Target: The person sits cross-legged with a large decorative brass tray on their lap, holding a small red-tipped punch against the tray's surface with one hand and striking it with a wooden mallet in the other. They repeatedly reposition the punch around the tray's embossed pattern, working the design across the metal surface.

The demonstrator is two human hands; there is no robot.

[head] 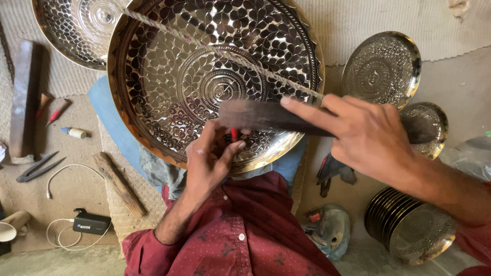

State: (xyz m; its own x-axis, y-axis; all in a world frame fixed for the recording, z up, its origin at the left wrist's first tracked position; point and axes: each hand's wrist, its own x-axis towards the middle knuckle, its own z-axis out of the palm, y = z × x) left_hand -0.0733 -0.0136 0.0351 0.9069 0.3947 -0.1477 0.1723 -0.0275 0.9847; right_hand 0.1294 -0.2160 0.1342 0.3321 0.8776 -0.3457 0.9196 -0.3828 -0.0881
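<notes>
Trays number four loose ones: a large engraved brass tray [169,76] propped over the person's lap, a second one [76,30] behind it at the upper left, and two small engraved plates [381,66] [427,125] on the floor to the right, plus one stack of plates [409,225] at the lower right. One twisted cord [215,48] runs diagonally across the large tray's face. Two hands work at its lower rim. The left hand [209,163] pinches a thin red-tipped punch [234,134], which stands roughly upright against the tray, its long axis running up and down in the view, tip toward the metal. The right hand [368,138] is clenched around a dark wooden mallet [261,115], whose long axis lies almost level, its free end pointing left, just above the punch. On the left floor lie one wooden block [23,97], one pair of tongs [38,167] and one charger with cable [91,222].
</notes>
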